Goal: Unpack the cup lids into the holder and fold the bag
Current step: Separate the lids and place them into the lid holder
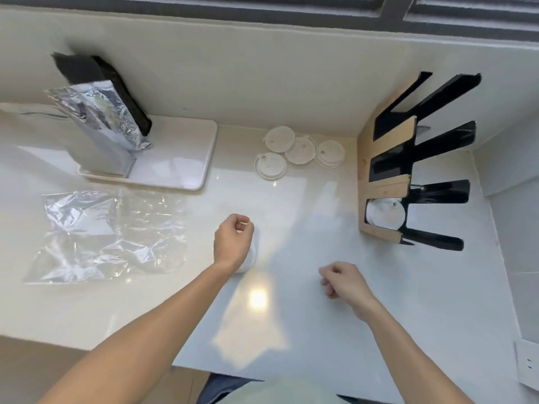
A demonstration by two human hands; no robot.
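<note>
Overhead, a glossy pale counter (291,199) runs to a pale back wall (233,77), with a dark slatted window (262,7) above it and a side wall closing the corner on the right.

At the far left, one white tray (186,158) carries two pouches: a crinkled silver one (108,126) standing in front of a black one (96,77). Just nearer than the tray, one clear plastic bag (110,234) lies flat and wrinkled on the counter, unfolded.

Right of the bag, the left hand (233,243) has its fingers curled round a stack of white lids (251,255), mostly hidden beneath the hand; how many are in it cannot be told. Farther back, four loose lids (300,150) lie in a cluster near the wall, some overlapping.

The right hand (344,279) hovers low over the counter, fingers loosely curled and holding nothing.

In the right corner stands one wood-and-black holder (382,182) with three slots showing. Its nearest slot contains white lids (385,214), their count unclear; the other two slots look dark.
</note>
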